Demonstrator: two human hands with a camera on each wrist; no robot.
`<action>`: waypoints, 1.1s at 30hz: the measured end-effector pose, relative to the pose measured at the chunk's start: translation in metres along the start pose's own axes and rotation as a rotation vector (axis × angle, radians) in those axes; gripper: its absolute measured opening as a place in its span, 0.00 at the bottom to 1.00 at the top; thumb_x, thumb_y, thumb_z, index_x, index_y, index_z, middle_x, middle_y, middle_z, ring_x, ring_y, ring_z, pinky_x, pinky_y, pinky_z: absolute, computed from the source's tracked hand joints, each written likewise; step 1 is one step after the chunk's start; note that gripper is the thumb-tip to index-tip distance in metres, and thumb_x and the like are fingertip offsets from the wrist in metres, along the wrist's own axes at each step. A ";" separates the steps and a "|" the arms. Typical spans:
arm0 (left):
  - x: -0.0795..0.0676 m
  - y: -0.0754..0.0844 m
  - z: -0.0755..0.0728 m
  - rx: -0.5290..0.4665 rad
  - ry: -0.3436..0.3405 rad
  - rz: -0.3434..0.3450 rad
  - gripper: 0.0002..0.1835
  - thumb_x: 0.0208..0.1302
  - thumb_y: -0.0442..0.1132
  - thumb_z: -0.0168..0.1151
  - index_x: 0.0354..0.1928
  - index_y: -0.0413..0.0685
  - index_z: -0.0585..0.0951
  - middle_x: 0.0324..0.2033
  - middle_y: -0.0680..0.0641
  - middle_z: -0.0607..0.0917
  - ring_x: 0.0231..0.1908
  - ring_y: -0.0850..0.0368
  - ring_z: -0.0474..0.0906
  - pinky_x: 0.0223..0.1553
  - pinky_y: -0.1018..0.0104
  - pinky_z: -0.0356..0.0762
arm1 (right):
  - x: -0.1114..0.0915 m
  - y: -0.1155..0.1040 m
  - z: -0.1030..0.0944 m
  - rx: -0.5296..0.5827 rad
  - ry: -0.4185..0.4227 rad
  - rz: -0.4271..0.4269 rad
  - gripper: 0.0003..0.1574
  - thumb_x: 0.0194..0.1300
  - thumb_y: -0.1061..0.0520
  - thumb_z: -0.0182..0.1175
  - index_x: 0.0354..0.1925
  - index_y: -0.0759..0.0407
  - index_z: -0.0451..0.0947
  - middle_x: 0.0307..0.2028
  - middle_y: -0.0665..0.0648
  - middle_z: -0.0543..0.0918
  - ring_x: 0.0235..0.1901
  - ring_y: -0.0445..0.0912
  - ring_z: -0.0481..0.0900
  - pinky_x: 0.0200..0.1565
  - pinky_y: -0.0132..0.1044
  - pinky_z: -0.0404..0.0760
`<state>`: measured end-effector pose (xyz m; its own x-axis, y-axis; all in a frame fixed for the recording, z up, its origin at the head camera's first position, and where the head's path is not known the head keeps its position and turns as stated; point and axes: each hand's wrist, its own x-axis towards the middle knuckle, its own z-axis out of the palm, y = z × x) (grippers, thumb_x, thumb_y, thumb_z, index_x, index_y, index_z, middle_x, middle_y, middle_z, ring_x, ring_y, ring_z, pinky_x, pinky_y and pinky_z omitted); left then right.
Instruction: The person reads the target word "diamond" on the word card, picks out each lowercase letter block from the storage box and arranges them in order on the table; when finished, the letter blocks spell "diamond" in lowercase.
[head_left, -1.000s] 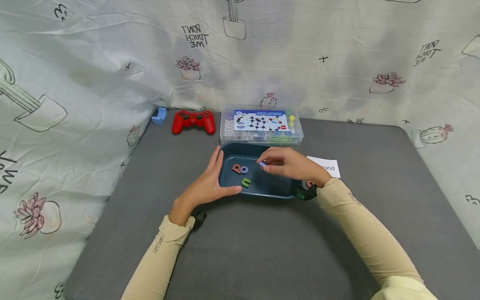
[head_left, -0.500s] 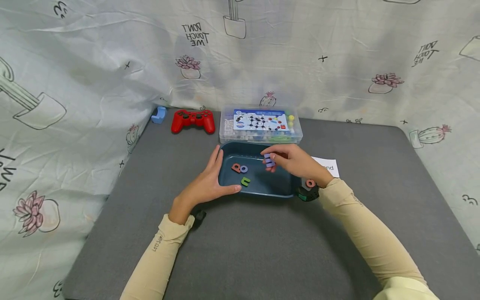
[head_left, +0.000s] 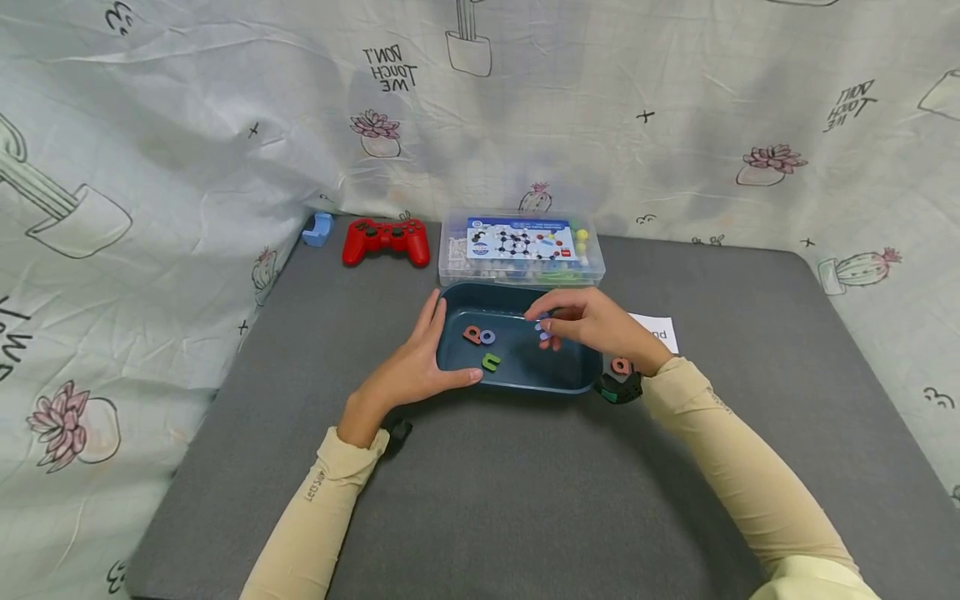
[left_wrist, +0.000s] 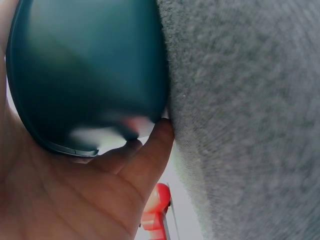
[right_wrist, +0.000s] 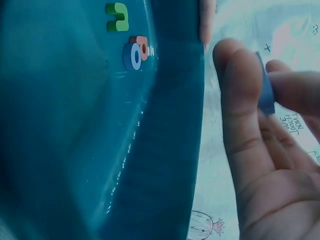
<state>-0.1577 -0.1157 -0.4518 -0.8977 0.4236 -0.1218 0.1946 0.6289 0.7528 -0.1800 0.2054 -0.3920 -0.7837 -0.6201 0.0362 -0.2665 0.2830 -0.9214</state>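
My left hand (head_left: pixel 414 367) grips the left end of a dark teal tray (head_left: pixel 551 385), thumb along the front rim and fingers around the far corner; the left wrist view shows the tray wall (left_wrist: pixel 90 60) against the palm. Over the tray's right half, my right hand (head_left: pixel 588 323) pinches a small purple letter piece (head_left: pixel 543 327) between thumb and fingers, mostly covered by them. Seen from the right wrist, this letter piece (right_wrist: pixel 266 90) is edge-on, above the rim. Inside the tray lie an orange letter (head_left: pixel 472 335), a purple letter o (head_left: pixel 487 337) and a green letter n (head_left: pixel 491 362).
Another orange letter (head_left: pixel 620 367) lies right of the tray beside the right wrist. A printed white card (head_left: pixel 660 331) is partly hidden by that arm. Behind the tray stand a clear case (head_left: pixel 522 248), a red game controller (head_left: pixel 386 243) and a blue object (head_left: pixel 318 229).
My right hand has lifted the purple letter piece and shifted slightly right, turning the piece between its fingers. The left hand has stayed on the tray.
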 end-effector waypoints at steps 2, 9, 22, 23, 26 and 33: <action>0.000 0.000 0.000 0.004 0.002 -0.004 0.68 0.62 0.64 0.74 0.88 0.53 0.35 0.85 0.52 0.28 0.83 0.37 0.41 0.74 0.30 0.57 | -0.002 0.001 -0.001 0.022 0.001 -0.011 0.12 0.78 0.68 0.59 0.53 0.66 0.87 0.58 0.69 0.83 0.39 0.66 0.86 0.42 0.48 0.89; 0.001 0.001 0.000 0.007 0.002 -0.007 0.68 0.62 0.65 0.74 0.88 0.53 0.36 0.85 0.52 0.28 0.83 0.38 0.42 0.73 0.31 0.59 | -0.005 0.001 -0.003 0.056 0.000 -0.025 0.12 0.77 0.67 0.61 0.50 0.65 0.90 0.58 0.63 0.85 0.42 0.61 0.89 0.46 0.50 0.90; 0.001 0.000 0.000 0.010 0.002 0.001 0.69 0.62 0.66 0.73 0.88 0.52 0.36 0.85 0.51 0.28 0.82 0.36 0.42 0.73 0.29 0.57 | -0.010 0.003 -0.007 0.017 -0.069 -0.004 0.19 0.79 0.62 0.63 0.64 0.64 0.85 0.54 0.61 0.90 0.54 0.65 0.87 0.57 0.44 0.85; 0.000 0.000 0.000 0.011 0.004 0.000 0.69 0.61 0.66 0.73 0.88 0.52 0.37 0.85 0.51 0.28 0.82 0.36 0.42 0.73 0.29 0.57 | -0.010 0.004 -0.006 0.008 -0.064 -0.009 0.18 0.80 0.62 0.62 0.63 0.65 0.85 0.51 0.61 0.91 0.51 0.65 0.88 0.55 0.45 0.87; 0.001 0.000 0.000 0.011 0.008 -0.003 0.69 0.61 0.66 0.74 0.88 0.53 0.37 0.85 0.52 0.29 0.82 0.37 0.42 0.73 0.29 0.57 | -0.011 0.005 -0.006 -0.023 -0.031 -0.021 0.16 0.81 0.62 0.60 0.60 0.66 0.86 0.46 0.65 0.91 0.42 0.67 0.88 0.47 0.52 0.89; 0.001 0.001 0.000 0.014 0.008 -0.006 0.69 0.61 0.67 0.73 0.88 0.53 0.37 0.85 0.52 0.28 0.82 0.37 0.43 0.73 0.29 0.57 | -0.013 0.005 -0.006 -0.039 0.042 0.015 0.17 0.83 0.60 0.59 0.61 0.65 0.85 0.44 0.72 0.87 0.41 0.68 0.85 0.47 0.60 0.86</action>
<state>-0.1583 -0.1151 -0.4513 -0.9020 0.4143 -0.1212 0.1946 0.6408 0.7426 -0.1742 0.2190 -0.3944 -0.8104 -0.5846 0.0391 -0.2752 0.3209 -0.9063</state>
